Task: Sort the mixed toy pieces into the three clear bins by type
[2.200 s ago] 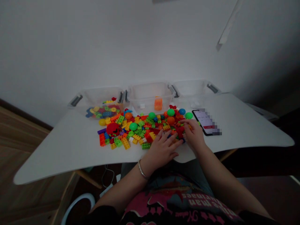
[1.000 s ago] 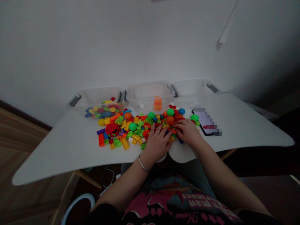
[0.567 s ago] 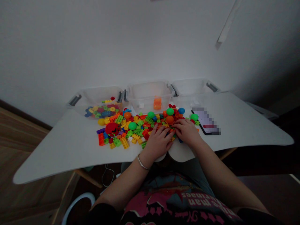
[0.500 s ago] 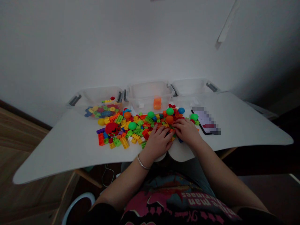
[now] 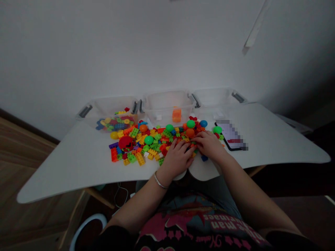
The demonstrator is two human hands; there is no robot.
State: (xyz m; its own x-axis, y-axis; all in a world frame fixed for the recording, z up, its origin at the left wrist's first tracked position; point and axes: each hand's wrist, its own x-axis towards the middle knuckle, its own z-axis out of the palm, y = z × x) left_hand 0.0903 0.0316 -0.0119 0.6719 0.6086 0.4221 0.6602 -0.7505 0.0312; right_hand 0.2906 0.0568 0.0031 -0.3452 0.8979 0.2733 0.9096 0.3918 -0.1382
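A black short-sleeved shirt with pink print (image 5: 167,226) fills the nearest part of the view, and a thin silver-coloured bracelet (image 5: 158,181) circles the left wrist. Both hands reach over the near edge of a white, smooth-topped desk (image 5: 86,164). The left hand (image 5: 179,157) lies palm down over the pile, fingers partly spread and slightly bent; whether it has hold of anything underneath cannot be told. The right hand (image 5: 210,145) is half curled just beside it, fingertips down among the pieces, and its grip is hidden too. A dark blue plastic brick (image 5: 204,158) lies just below the right hand.

Under and around the fingers spreads a heap of multicoloured plastic building bricks (image 5: 152,152). A red rounded piece with black markings (image 5: 126,143) sits at its left end, and shiny green egg-shaped balls (image 5: 149,140) are scattered through it. A black-edged smartphone (image 5: 229,134), partly pixelated, lies right of the heap.

Behind stand three clear plastic bins in a row, with grey latches. The left bin (image 5: 104,100) holds a low layer of mixed coloured toy pieces (image 5: 115,123). Inside the middle bin (image 5: 167,94) shows a translucent orange block (image 5: 176,115). The right bin (image 5: 213,91) has a whitish patch low down. Beyond rises a pale wall (image 5: 162,45).
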